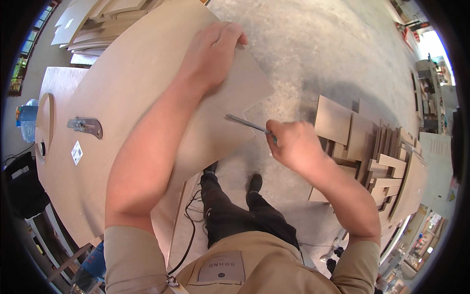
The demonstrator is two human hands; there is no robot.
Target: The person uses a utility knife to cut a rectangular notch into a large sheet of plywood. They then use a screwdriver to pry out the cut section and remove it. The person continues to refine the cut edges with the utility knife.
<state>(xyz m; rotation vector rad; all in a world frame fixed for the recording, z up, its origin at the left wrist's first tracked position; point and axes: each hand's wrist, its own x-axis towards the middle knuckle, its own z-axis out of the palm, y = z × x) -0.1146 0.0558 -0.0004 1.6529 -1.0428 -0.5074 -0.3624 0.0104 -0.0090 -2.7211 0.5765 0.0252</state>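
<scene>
A large tan wooden board (142, 63) lies in front of me, its corner side reaching out over the floor. My left hand (210, 54) is closed over the board's far edge, fingers curled round it. In my right hand (296, 144) is a slim metal file (245, 122) with a bit of green handle showing. The file's tip lies over the board near its right edge, by a cut-out in the corner; I cannot tell if it touches. A box cutter (87, 127) rests on the board at the left, near a white label (77, 153).
Stacked panels and offcuts (372, 152) stand on the floor to the right. More boards (105, 29) are piled at the far left. A round tan ring (46, 125) and a blue-capped bottle (27, 117) sit by the left edge. A black cable (188, 240) runs near my legs.
</scene>
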